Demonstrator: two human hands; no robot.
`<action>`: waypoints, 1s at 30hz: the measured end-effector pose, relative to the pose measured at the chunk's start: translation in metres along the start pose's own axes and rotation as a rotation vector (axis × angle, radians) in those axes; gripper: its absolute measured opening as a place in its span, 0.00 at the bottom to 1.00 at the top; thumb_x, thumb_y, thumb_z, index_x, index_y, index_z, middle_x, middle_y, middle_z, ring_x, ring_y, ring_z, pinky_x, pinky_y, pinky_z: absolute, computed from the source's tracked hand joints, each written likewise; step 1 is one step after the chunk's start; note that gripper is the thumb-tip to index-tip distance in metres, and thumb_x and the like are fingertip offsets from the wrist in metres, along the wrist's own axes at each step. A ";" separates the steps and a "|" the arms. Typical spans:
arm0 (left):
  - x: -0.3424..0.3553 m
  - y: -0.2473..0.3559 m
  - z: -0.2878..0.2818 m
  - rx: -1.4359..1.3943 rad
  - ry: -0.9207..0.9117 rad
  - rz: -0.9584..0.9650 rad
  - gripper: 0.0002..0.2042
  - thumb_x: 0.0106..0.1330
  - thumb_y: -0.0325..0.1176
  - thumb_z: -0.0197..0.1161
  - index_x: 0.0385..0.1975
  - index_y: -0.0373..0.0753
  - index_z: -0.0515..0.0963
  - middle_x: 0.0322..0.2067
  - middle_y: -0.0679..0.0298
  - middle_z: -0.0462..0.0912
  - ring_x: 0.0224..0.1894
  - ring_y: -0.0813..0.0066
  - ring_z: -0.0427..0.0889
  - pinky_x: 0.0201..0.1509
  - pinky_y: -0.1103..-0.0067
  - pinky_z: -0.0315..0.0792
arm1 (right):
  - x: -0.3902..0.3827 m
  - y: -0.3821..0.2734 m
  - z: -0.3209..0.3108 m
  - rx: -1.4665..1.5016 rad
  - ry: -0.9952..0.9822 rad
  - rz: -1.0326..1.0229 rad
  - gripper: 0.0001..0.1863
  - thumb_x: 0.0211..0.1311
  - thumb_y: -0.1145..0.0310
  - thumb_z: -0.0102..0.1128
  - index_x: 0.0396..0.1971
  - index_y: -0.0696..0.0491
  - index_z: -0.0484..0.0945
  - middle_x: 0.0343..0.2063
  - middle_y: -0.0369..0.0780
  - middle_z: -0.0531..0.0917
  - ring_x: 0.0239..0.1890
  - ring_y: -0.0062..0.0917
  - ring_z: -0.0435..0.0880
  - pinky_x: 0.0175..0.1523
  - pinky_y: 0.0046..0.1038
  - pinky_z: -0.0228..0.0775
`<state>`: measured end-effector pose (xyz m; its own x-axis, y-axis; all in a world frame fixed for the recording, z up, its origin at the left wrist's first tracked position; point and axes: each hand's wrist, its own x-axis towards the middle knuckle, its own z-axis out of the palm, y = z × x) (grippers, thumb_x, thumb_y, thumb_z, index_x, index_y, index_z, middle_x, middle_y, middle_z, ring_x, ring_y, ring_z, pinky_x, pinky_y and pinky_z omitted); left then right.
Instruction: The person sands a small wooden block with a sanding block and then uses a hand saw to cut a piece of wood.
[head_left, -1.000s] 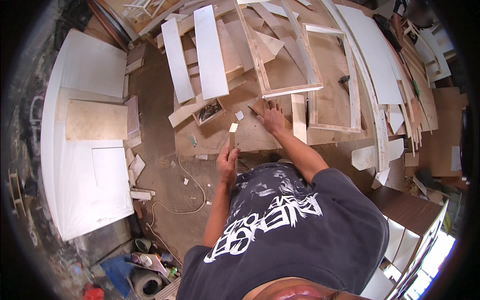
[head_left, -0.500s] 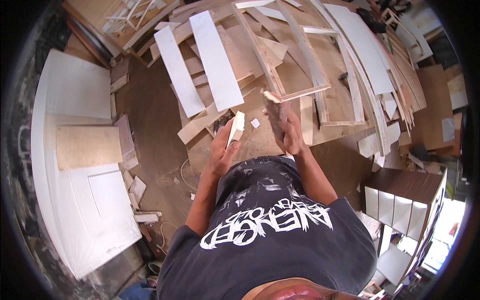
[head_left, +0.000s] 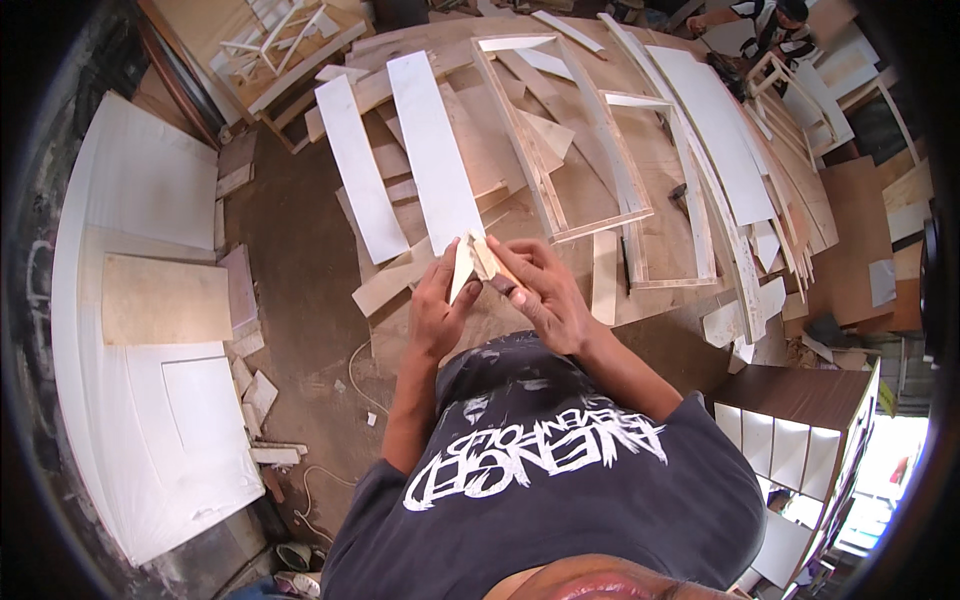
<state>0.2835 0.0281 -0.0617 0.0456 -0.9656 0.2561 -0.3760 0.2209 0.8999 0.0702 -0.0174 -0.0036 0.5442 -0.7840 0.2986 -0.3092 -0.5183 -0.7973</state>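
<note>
Before my chest, my left hand [head_left: 433, 310] is closed around a short pale wood piece [head_left: 463, 270] with a whitish face. My right hand [head_left: 553, 298] grips a second wood piece [head_left: 503, 284], which has a brown face and a pale, ragged end. The two pieces meet or nearly meet between my hands; whether they touch cannot be made out. Past them, two white boards [head_left: 432, 150] lie on the plywood-topped work surface [head_left: 470, 313], beside a long rectangular wooden frame [head_left: 545, 180]. A second, shorter frame [head_left: 712, 215] lies to its right.
White panels and a plywood sheet [head_left: 165, 300] stand at the left. Offcuts and a pale cord [head_left: 352, 372] lie on the floor. A brown-topped shelf unit [head_left: 790, 390] stands at the right. Another person [head_left: 785, 30] is at the far right, among wood parts.
My right hand has swung left and closer, bringing its wood piece against or near the one in my left hand. The view has tilted slightly, and the other person shows more now.
</note>
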 end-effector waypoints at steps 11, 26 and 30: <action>-0.013 0.033 -0.003 0.190 -0.110 -0.020 0.37 0.72 0.52 0.66 0.75 0.37 0.68 0.49 0.46 0.82 0.49 0.46 0.84 0.54 0.62 0.77 | 0.016 0.024 -0.014 0.067 -0.088 0.015 0.31 0.79 0.52 0.53 0.76 0.50 0.70 0.57 0.51 0.76 0.55 0.40 0.80 0.64 0.39 0.72; -0.009 0.061 0.005 0.258 -0.219 -0.045 0.37 0.72 0.51 0.68 0.73 0.32 0.69 0.47 0.46 0.82 0.47 0.46 0.84 0.53 0.61 0.78 | 0.018 0.028 -0.038 0.102 -0.134 -0.035 0.33 0.76 0.51 0.57 0.76 0.48 0.71 0.55 0.49 0.77 0.55 0.39 0.79 0.64 0.38 0.72; 0.003 0.037 -0.001 0.266 -0.110 -0.002 0.37 0.71 0.50 0.68 0.73 0.32 0.68 0.47 0.46 0.82 0.48 0.47 0.85 0.53 0.61 0.77 | 0.003 0.021 -0.036 0.155 -0.167 -0.092 0.32 0.76 0.51 0.56 0.76 0.48 0.71 0.55 0.49 0.77 0.54 0.39 0.78 0.64 0.38 0.72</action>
<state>0.2702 0.0334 -0.0270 -0.0489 -0.9784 0.2011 -0.6061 0.1891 0.7726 0.0372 -0.0435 -0.0003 0.6898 -0.6619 0.2933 -0.1357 -0.5162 -0.8457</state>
